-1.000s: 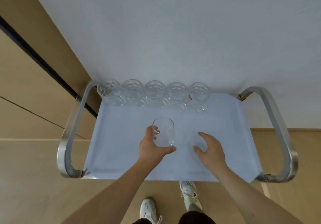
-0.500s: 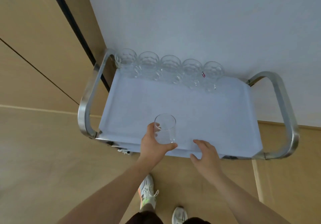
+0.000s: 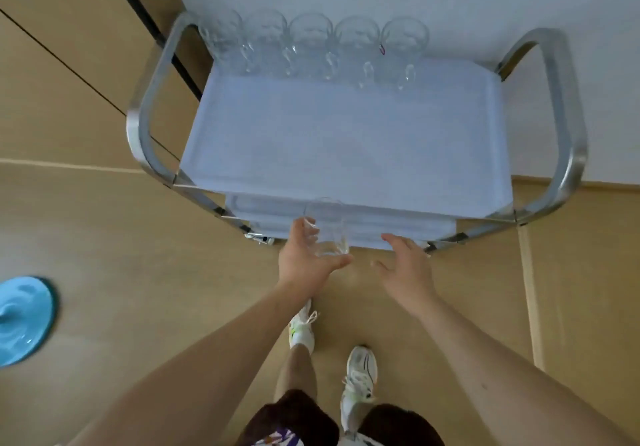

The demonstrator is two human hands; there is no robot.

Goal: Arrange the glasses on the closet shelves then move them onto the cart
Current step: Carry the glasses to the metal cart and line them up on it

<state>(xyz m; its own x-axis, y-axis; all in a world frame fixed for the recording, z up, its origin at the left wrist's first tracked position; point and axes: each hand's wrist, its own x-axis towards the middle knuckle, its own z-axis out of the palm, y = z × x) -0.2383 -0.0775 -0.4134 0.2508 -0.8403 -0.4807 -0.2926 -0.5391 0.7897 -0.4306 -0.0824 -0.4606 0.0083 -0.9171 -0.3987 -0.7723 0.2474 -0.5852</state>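
Clear glass [image 3: 327, 229] in left hand [image 3: 304, 260], off cart [image 3: 346, 140] front edge

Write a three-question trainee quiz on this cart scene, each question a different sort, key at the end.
1. How many glasses stand in the row at the back of the cart's top shelf?
2. True or false: the right hand holds a glass.
3. The left hand grips a clear glass: A) over the top shelf, B) in front of the cart's lower shelves, C) over the blue object.

Key: 1. five; 2. false; 3. B
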